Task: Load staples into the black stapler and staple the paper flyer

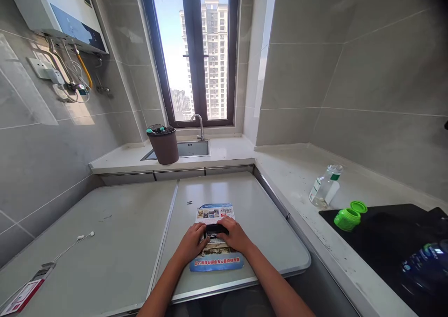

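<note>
My left hand point(192, 242) and my right hand point(236, 235) are closed on a small black stapler point(214, 229), one at each side of it. A silvery strip shows along its near part; my fingers hide its ends. Underneath lies a printed leaflet point(217, 264) with a blue border, small pictures and red lettering, flat on a pale folding table point(259, 205). Just beyond the leaflet, to its left, are small dark grey staple strips point(189, 202).
White earphones point(80, 237) and a red-and-white package point(26, 293) lie at the left. A brown bin point(164, 146) stands by the sink point(192, 149). On the right counter are a clear jar point(324, 188), a green bottle point(347, 219) and a black hob point(381, 242).
</note>
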Motion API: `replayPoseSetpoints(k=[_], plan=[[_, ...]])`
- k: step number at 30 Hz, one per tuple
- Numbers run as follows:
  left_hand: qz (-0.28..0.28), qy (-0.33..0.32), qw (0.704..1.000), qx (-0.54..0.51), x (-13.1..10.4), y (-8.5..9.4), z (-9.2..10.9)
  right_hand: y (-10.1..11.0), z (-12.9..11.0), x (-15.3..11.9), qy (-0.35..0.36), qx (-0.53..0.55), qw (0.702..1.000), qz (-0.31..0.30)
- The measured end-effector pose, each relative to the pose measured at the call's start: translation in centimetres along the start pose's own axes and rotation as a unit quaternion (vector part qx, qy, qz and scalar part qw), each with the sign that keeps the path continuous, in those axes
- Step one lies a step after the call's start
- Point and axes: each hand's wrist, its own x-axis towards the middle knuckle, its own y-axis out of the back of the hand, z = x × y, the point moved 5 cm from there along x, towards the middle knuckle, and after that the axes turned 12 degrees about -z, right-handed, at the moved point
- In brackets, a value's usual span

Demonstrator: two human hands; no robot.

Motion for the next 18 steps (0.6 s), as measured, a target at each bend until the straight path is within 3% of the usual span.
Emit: replayPoseSetpoints(k=[3, 10, 18], plan=[[0.004, 0.004, 1.000, 0.012, 0.0, 0.1, -0.1, 0.1, 0.4, 0.1, -0.026, 0.032, 0.999, 0.017], [0.017, 0.032, 0.999, -0.007, -0.2, 0.3, -1.6, 1.8, 1.2, 0.1, -0.045, 0.039, 0.987, 0.147], [0.025, 0.047, 0.998, -0.036, -0.1, 0.1, -2.5, 2.9, 0.4, -0.5, -0.047, 0.024, 0.985, 0.162]])
